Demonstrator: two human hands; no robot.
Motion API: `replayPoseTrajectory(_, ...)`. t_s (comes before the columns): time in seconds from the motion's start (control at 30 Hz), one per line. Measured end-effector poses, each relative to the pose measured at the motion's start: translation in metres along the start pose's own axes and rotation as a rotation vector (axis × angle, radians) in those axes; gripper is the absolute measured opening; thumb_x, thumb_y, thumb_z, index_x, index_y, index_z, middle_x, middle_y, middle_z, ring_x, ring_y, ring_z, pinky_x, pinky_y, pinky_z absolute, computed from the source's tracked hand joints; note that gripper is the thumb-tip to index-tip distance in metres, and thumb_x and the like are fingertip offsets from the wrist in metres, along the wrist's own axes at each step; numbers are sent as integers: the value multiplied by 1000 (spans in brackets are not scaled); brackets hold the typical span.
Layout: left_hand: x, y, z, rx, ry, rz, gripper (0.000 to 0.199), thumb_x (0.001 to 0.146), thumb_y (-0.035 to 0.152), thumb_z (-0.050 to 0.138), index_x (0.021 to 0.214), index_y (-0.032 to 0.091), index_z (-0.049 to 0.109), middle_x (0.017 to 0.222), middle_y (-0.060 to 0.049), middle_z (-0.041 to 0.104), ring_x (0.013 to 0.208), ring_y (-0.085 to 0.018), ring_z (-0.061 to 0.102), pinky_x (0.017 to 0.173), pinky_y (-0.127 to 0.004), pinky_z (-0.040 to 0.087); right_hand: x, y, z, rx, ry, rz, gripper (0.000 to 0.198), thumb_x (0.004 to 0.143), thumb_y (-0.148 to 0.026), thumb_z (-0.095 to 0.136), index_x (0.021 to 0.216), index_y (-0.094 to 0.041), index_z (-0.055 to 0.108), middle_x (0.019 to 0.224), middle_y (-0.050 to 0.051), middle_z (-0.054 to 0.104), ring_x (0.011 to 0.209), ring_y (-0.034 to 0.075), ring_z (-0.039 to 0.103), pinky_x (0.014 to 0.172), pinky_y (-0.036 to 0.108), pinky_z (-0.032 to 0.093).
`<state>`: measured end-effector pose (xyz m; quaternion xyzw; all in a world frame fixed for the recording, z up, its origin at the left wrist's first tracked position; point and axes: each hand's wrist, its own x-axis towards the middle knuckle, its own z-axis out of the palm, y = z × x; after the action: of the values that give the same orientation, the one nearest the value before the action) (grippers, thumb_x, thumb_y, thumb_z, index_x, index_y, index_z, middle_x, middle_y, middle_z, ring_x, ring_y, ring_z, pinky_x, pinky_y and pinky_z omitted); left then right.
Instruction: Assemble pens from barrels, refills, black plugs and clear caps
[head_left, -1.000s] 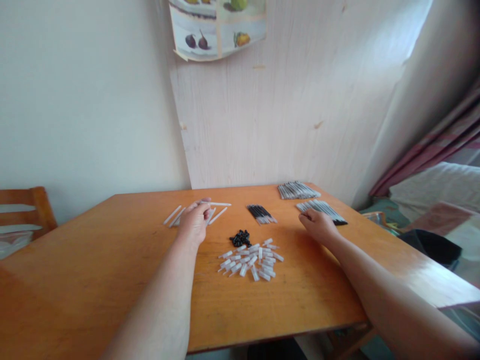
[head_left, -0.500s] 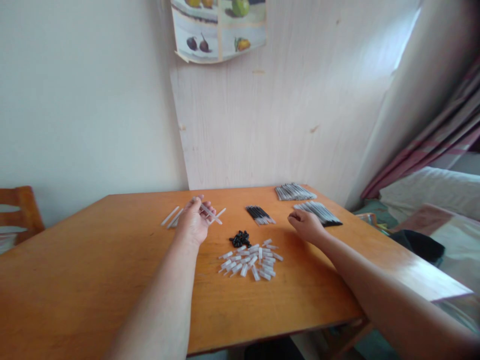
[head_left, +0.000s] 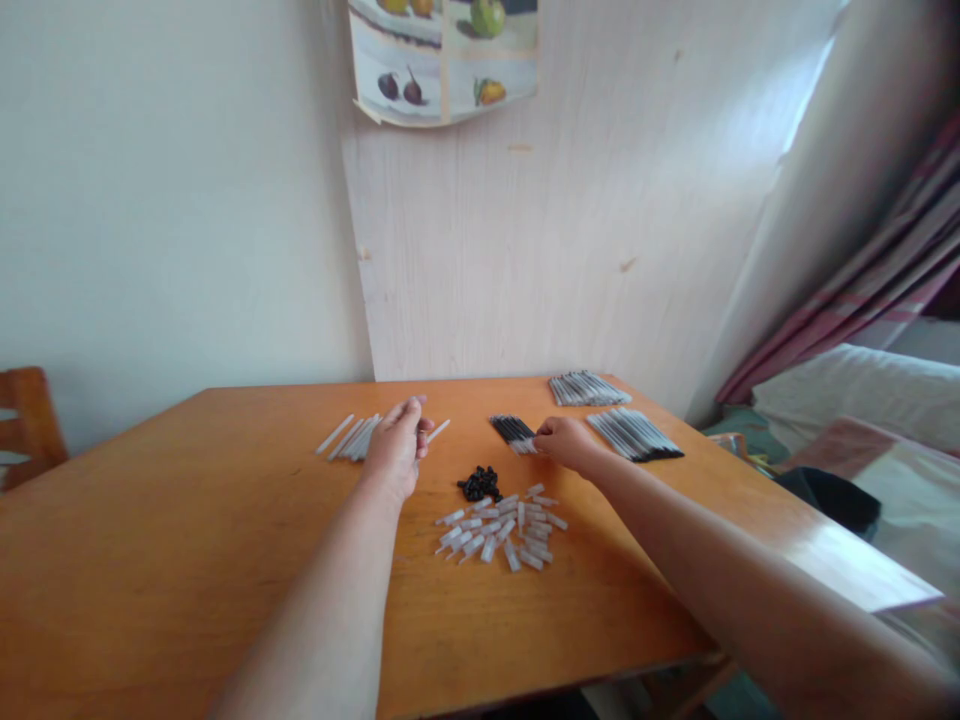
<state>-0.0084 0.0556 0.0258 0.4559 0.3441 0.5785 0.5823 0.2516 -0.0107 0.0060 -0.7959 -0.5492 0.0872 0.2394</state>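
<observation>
My left hand (head_left: 399,442) is closed around a translucent pen barrel (head_left: 422,400), mostly hidden by the fingers, with a tip showing at the top. Behind and left of it lie several more whitish barrels (head_left: 341,437), and one loose barrel (head_left: 440,430) is just to its right. My right hand (head_left: 564,442) has its fingers pinched at the right end of a row of black pen refills (head_left: 512,430) with pale ends; whether one is between the fingertips I cannot make out. Nearer to me are small black caps (head_left: 480,484) and a spread of short white plastic pieces (head_left: 499,530).
Two bundles of finished-looking grey pens lie at the right, one bundle (head_left: 589,388) at the back and another bundle (head_left: 636,433) behind my right forearm. All rest on the orange wooden table (head_left: 225,540). A chair (head_left: 31,425) stands left; a dark bin (head_left: 832,500) is right.
My right hand has moved left from beside the grey pens to the black refills. My left hand has turned, so the barrel it holds is now mostly covered.
</observation>
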Motion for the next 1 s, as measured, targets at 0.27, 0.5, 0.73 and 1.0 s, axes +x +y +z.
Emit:
replayPoseTrajectory(0.27,1,-5,0,128,7,1,36,75,45,64,96,16,64,62,2,58,41,-4,41,38,-15,27,16,-5,14,-85,21,51,23,75,-33,57,88,-18,70,90,9,71,80,20,63,62,25,39)
replayPoseTrajectory(0.5,0,-6,0,148,9,1,37,74,45,64,96,16,65,62,1,59,42,-4,42,38,-16,26,10,-12,18,-156,-7,78,27,77,-40,55,90,-21,69,97,10,71,88,23,64,64,27,41)
replayPoseTrajectory(0.73,2,-9,0,165,11,-15,36,75,45,64,96,16,66,64,0,60,41,-4,42,38,-16,27,12,-16,19,-189,-26,113,26,77,-36,54,90,-20,70,95,11,71,88,24,65,64,27,43)
replayPoseTrajectory(1.0,0,-9,1,184,16,-14,37,74,46,66,95,16,67,65,0,60,41,-4,41,37,-16,26,13,-16,19,-208,-28,110,27,77,-39,53,88,-20,69,96,11,71,87,24,65,63,27,42)
